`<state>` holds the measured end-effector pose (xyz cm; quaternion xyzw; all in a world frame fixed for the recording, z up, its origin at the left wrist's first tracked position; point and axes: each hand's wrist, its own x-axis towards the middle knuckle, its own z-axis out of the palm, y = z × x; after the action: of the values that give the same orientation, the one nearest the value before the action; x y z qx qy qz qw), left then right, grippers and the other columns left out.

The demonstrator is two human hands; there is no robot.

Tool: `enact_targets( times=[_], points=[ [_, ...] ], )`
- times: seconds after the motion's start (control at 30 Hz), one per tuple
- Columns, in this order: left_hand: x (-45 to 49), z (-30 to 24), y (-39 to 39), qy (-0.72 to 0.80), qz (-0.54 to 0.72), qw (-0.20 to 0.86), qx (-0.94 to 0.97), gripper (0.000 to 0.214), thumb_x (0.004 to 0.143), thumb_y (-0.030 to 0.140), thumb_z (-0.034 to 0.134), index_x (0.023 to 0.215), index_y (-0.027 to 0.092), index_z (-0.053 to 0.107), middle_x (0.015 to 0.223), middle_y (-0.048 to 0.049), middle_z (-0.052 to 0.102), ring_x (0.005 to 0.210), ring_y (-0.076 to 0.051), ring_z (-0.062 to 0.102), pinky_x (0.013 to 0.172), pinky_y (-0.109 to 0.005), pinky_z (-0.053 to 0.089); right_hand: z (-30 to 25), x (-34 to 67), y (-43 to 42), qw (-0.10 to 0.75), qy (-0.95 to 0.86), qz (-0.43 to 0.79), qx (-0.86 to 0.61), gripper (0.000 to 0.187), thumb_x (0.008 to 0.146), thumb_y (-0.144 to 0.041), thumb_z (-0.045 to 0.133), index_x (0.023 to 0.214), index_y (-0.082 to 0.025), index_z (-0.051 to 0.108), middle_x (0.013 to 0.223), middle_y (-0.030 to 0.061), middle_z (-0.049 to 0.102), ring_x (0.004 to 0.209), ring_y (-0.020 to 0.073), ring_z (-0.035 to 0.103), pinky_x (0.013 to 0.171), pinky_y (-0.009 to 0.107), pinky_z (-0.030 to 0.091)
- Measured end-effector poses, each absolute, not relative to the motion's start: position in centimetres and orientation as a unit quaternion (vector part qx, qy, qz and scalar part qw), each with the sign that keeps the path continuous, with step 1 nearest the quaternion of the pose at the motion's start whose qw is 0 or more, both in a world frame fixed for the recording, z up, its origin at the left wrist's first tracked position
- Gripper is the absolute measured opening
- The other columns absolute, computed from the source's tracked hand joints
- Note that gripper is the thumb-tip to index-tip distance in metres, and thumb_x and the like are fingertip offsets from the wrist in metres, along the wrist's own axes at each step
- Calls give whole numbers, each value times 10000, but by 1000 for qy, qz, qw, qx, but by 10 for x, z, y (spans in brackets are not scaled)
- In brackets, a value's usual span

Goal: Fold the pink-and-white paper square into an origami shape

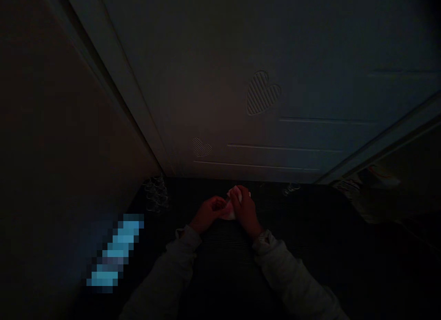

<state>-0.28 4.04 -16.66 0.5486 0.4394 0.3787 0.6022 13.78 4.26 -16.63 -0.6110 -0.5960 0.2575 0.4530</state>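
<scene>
Over the dark tabletop (223, 260), my two hands meet at a crumpled white cloth or tissue (228, 213) that looks pinkish in the dim light. My right hand (247, 212) is closed round it, with part of the white showing past the fingers. From the other side, my left hand (206, 213) pinches the cloth's left edge with curled fingers. Darkness hides the fine detail, so whether something lies inside the cloth I cannot tell.
Clear glass-like objects (156, 196) cluster at the back left, and a few more (291, 189) stand at the back right. A lit, pixelated screen (115, 253) lies on the left. Behind rises a pale panel (213, 94) with heart reliefs. Dim clutter (375, 186) sits far right.
</scene>
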Motion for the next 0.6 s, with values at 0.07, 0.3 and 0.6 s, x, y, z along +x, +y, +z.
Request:
enact_targets(
  times=[0.07, 0.3, 0.6],
  points=[
    [-3, -168, 41, 443, 380, 598, 549, 252, 600, 268, 644, 807, 157, 552, 775, -5, 578, 722, -129, 530, 693, -279, 407, -168, 140, 43, 456, -586, 268, -614, 329, 798, -387, 378, 1027, -165, 460, 922, 83, 584, 799, 181, 560, 687, 297, 424],
    [-5, -169, 42, 438, 390, 617, 525, 253, 599, 246, 647, 813, 159, 543, 786, -13, 591, 756, -144, 543, 723, -288, 405, -169, 142, 42, 497, -535, 302, -613, 319, 812, -400, 338, 999, -177, 468, 889, 66, 591, 767, 167, 561, 664, 285, 434],
    [-5, -169, 42, 437, 383, 596, 554, 250, 591, 249, 651, 805, 161, 557, 783, -7, 578, 747, -139, 536, 718, -288, 405, -165, 136, 41, 444, -596, 259, -617, 455, 742, -446, 456, 1087, -150, 438, 993, 114, 554, 850, 212, 544, 717, 333, 421]
  ],
)
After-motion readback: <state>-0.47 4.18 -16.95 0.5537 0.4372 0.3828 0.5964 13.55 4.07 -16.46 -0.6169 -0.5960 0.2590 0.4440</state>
